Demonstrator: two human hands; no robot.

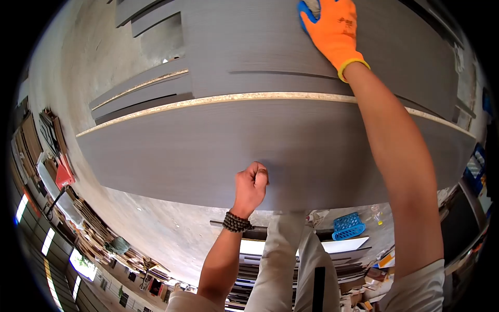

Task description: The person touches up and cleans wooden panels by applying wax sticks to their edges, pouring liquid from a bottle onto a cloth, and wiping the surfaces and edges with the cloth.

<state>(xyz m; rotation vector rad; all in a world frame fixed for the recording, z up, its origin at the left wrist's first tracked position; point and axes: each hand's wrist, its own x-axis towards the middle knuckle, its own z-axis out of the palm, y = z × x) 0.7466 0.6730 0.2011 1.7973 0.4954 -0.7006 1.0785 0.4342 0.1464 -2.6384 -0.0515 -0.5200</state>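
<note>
My left hand (251,183), bare with a dark beaded bracelet (237,222) at the wrist, is closed in a fist over the near grey panel (171,151). Nothing sticks out of that fist. At the top edge of the view, my right hand (335,31) wears an orange glove with blue on the finger side. A small beige, crumpled-looking piece (313,6) shows between its thumb and fingers, over the farther grey panel (249,41). The fingertips are partly cut off. A pale chipboard edge (228,98) runs along the near panel's far side.
Narrower grey strips (143,96) lie at the left of the farther panel. A blue plastic basket (349,226) stands on the floor by my legs, near stacked boards (254,281). Piles of flat boards (88,223) and a red object (64,171) are at the left.
</note>
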